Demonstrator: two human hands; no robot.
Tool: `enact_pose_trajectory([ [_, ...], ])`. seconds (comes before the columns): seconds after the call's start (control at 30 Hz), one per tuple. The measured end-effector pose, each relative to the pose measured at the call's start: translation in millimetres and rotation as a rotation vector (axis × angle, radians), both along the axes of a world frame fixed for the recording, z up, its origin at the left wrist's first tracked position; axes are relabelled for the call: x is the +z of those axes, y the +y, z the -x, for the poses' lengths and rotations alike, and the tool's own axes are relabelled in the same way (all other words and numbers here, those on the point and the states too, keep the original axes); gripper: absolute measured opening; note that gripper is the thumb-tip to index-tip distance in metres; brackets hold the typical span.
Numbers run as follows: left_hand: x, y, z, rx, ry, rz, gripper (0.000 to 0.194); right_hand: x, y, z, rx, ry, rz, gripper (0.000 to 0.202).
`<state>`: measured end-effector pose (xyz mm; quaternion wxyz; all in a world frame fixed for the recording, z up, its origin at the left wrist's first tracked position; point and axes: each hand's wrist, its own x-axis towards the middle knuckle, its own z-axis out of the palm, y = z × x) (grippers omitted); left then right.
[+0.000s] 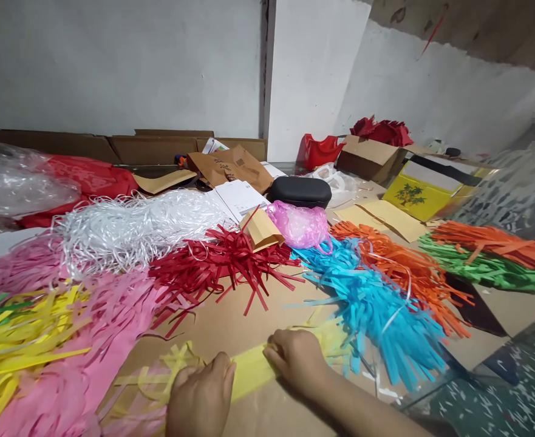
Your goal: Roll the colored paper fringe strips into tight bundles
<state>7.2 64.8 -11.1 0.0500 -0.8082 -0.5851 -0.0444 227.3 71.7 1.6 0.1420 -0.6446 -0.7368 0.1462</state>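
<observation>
A strip of yellow tissue paper (253,369) with fringed ends stretches between my two hands, just above the brown cardboard. My left hand (201,394) is closed on its left part, where loose yellow fringe spreads out. Closed on the right part is my right hand (298,358), with more yellow fringe fanning beyond it. Blue fringed paper (376,303) lies right of my right hand. Dark red fringed paper (217,264) sits beyond both hands, and pink fringed paper (112,328) lies to the left.
Yellow fringe (25,340) lies far left, white string (144,227) behind it. Orange fringe (413,279) and green fringe (490,264) are on the right. Further back are a pink plastic bag (300,223), a black case (300,191) and a yellow box (424,191). A person sits at far right.
</observation>
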Motion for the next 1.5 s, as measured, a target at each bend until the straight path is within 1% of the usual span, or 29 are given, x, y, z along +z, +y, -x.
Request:
enact_pose_trajectory([
  [0.03,0.4,-0.4,0.8,-0.029,-0.019,-0.065,0.025,1.4,-2.2,-1.7,-0.023,-0.012,-0.026,0.007],
  [0.07,1.4,-0.6,1.8,-0.081,-0.038,-0.127,0.024,3.1,-5.0,-4.5,-0.016,-0.023,-0.071,0.009],
  [0.1,2.8,-0.7,2.9,-0.147,-0.054,-0.167,0.028,5.1,-8.2,-8.3,0.042,-0.034,-0.133,0.013],
  [0.13,4.6,-0.8,3.9,-0.223,-0.067,-0.178,0.033,7.0,-11.3,-12.9,0.145,-0.052,-0.211,0.018],
  [0.2,9.2,-1.6,5.5,-0.365,-0.076,-0.12,0.037,10.4,-15.6,-23.2,0.386,-0.099,-0.377,0.021],
  [0.23,11.5,-2.5,5.7,-0.404,-0.084,-0.102,0.036,11.8,-16.2,-28.2,0.478,-0.12,-0.432,0.02],
  [0.27,13.7,-3.8,5.4,-0.425,-0.098,-0.113,0.034,13.4,-15.6,-32.5,0.529,-0.133,-0.452,0.019],
  [0.3,15.6,-5.3,4.4,-0.427,-0.108,-0.136,0.03,15.4,-14.1,-35.9,0.537,-0.128,-0.453,0.017],
  [0.37,18.3,-8.5,0.8,-0.399,-0.104,-0.182,0.022,21.3,-10.1,-39.0,0.52,-0.06,-0.394,0.015],
  [0.43,19.4,-10.5,-3.8,-0.363,-0.094,-0.18,0.019,28.9,-8.2,-36.0,0.452,0.011,-0.344,0.016],
  [0.5,19.2,-10.2,-6.9,-0.344,-0.116,-0.169,0.019,34.1,-10.5,-27.3,0.402,0.027,-0.33,0.027],
  [0.53,18.8,-9.3,-7.0,-0.34,-0.141,-0.174,0.021,34.4,-12.6,-21.7,0.418,0.007,-0.328,0.032],
  [0.57,18.3,-7.9,-5.9,-0.339,-0.16,-0.176,0.024,32.7,-14.7,-16.3,0.446,-0.022,-0.321,0.033],
  [0.63,16.7,-4.3,0.2,-0.352,-0.19,-0.174,0.029,24.4,-16.3,-8.5,0.489,-0.064,-0.265,0.021],
  [0.67,15.8,-2.1,4.8,-0.37,-0.21,-0.174,0.03,18.8,-15.2,-6.9,0.479,-0.059,-0.229,0.012],
  [0.7,14.9,0.3,9.7,-0.384,-0.235,-0.165,0.028,13.3,-12.7,-6.9,0.449,-0.036,-0.187,0.007],
  [0.77,13.5,5.7,18.2,-0.365,-0.289,-0.098,0.02,5.0,-5.0,-10.4,0.367,0.028,-0.112,0.012],
  [0.8,13.3,8.5,20.8,-0.326,-0.309,-0.037,0.016,2.9,-0.5,-12.5,0.328,0.048,-0.09,0.013],
  [0.83,13.5,11.3,22.0,-0.276,-0.316,0.039,0.018,2.1,3.8,-14.3,0.289,0.053,-0.074,0.013],
  [0.9,15.0,16.1,20.5,-0.184,-0.306,0.17,0.031,3.6,11.0,-15.4,0.228,0.036,-0.06,0.014],
  [0.93,15.8,18.1,18.4,-0.161,-0.296,0.202,0.035,5.0,13.6,-14.7,0.216,0.026,-0.061,0.015],
  [1.0,16.7,20.8,13.7,-0.141,-0.277,0.21,0.036,7.1,16.8,-12.3,0.212,0.012,-0.058,0.015],
  [1.13,12.7,22.8,9.8,-0.123,-0.264,0.174,0.032,4.7,19.3,-9.0,0.2,-0.004,-0.053,0.016],
  [1.23,7.0,23.2,13.2,-0.129,-0.261,0.149,0.031,0.4,21.3,-9.4,0.197,0.0,-0.047,0.016],
  [1.3,4.6,23.4,16.1,-0.139,-0.283,0.098,0.025,-0.2,22.0,-10.8,0.194,0.014,-0.044,0.016],
  [1.37,4.4,22.8,17.2,-0.202,-0.303,0.006,0.016,2.4,20.4,-13.6,0.19,0.041,-0.045,0.012],
  [1.43,6.0,20.7,15.1,-0.295,-0.299,-0.138,0.028,7.1,16.4,-17.6,0.269,0.053,-0.08,0.018],
  [1.47,7.2,19.2,13.0,-0.347,-0.28,-0.21,0.032,9.6,14.0,-19.9,0.333,0.031,-0.133,0.022],
  [1.5,8.5,17.5,10.4,-0.386,-0.253,-0.267,0.033,11.6,12.0,-22.2,0.397,-0.011,-0.205,0.023],
])
